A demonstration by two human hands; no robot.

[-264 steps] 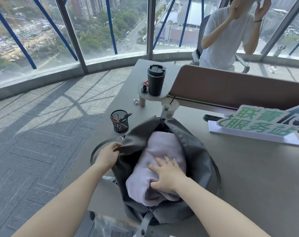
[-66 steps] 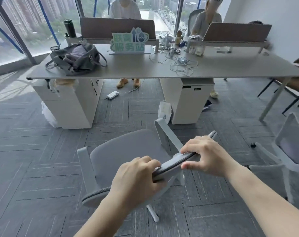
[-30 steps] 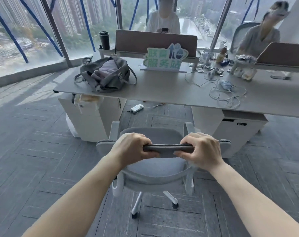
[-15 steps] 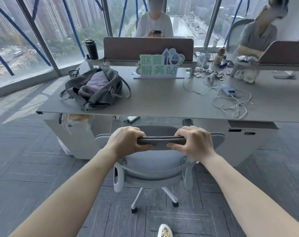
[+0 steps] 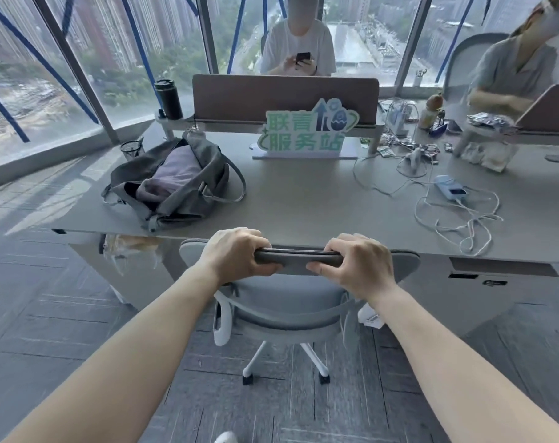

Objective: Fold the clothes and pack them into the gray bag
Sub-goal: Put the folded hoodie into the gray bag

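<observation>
Both hands busy: left hand (image 5: 236, 255) and right hand (image 5: 356, 263) with fingers (image 5: 319, 269) wrapped tight round the chair back (image 5: 299, 259). Gray bag (image 5: 172, 180) sitting open on the desk (image 5: 303, 199), purple clothes (image 5: 172, 174) inside. Soft, floppy, probably light; best lifted by the strap (image 5: 236, 183).

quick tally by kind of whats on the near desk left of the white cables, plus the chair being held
gray bag: 1
lavender garment in the bag: 1
mesh pen cup: 1
green sign: 1
black tumbler on the raised shelf: 1
gray chair, left hand and right hand gripping its backrest: 1
Total: 6
</observation>
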